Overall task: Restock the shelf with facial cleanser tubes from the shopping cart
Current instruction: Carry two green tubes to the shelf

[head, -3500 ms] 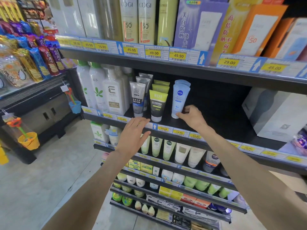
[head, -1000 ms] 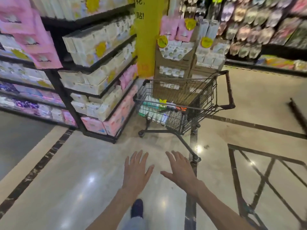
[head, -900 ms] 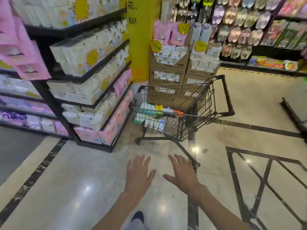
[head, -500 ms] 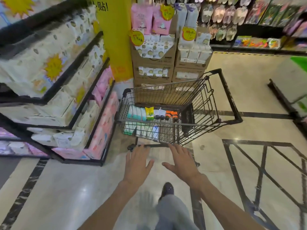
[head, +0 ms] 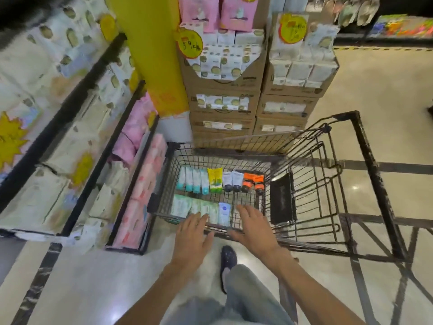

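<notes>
Reaching down with both hands, empty, fingers spread flat. Left hand [head: 192,235] over the near rim of the wire shopping cart [head: 365,174], above the pale green tubes [head: 187,208] lying in the near row. Just right of those, one light blue tube [head: 224,213], likely the cleanser wanted. Right hand [head: 254,227] hovering beside it, palm down, gripping nothing. Farther back, teal tubes [head: 193,181], a yellow tube [head: 215,179], dark-capped white ones [head: 232,181], orange ones [head: 253,181], all flat on the mesh floor. Risks: grabbing the wrong tube from such a tightly packed row, or catching knuckles on the thin black bars. Glossy, soft plastic, so probably slippery under a loose pinch.
</notes>
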The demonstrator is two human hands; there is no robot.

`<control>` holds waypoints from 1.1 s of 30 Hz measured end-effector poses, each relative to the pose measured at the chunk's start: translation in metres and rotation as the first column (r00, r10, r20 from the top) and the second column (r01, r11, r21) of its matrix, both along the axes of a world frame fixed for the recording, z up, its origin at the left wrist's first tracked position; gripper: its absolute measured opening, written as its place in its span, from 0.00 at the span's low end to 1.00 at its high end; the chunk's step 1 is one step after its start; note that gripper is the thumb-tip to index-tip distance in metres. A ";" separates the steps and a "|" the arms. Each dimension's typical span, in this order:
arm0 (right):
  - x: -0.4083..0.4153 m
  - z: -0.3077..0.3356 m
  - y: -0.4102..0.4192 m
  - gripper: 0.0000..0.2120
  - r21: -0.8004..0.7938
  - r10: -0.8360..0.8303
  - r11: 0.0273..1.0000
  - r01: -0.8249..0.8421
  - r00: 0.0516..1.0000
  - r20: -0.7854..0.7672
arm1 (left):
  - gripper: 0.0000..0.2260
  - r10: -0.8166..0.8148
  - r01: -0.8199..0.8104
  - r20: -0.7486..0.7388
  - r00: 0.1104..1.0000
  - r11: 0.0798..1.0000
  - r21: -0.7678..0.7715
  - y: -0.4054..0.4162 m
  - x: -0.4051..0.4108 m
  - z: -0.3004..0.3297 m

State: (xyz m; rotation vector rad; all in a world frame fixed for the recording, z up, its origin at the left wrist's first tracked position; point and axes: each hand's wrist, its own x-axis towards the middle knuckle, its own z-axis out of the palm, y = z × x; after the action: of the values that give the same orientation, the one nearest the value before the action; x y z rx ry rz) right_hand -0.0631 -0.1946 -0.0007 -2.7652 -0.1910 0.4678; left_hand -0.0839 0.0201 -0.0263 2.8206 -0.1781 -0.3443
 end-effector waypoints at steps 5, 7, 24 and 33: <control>0.070 -0.037 -0.003 0.40 0.002 0.010 1.000 -0.010 0.996 -0.085 | 0.24 0.082 -0.086 -0.079 0.994 0.995 -0.054 -0.009 0.068 -0.023; 0.090 -0.055 -0.003 0.40 -0.018 0.011 1.000 -0.014 0.990 -0.137 | 0.24 0.105 -0.114 -0.137 0.985 0.992 -0.059 -0.011 0.093 -0.036; 0.147 -0.270 -0.016 0.38 -0.078 -0.158 0.987 0.137 0.836 -0.525 | 0.19 0.241 -0.199 -0.593 0.769 0.970 0.136 -0.032 0.202 -0.279; 0.142 -0.314 -0.028 0.35 -0.061 -0.197 0.978 0.199 0.793 -0.577 | 0.21 0.332 -0.191 -0.502 0.798 0.931 0.311 -0.055 0.181 -0.325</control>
State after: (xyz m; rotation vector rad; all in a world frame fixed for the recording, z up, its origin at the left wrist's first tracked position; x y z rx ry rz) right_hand 0.0788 -0.2230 -0.3149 -2.4538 0.2464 1.2149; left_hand 0.0973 -0.0344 -0.3518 2.7804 0.4100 -1.1539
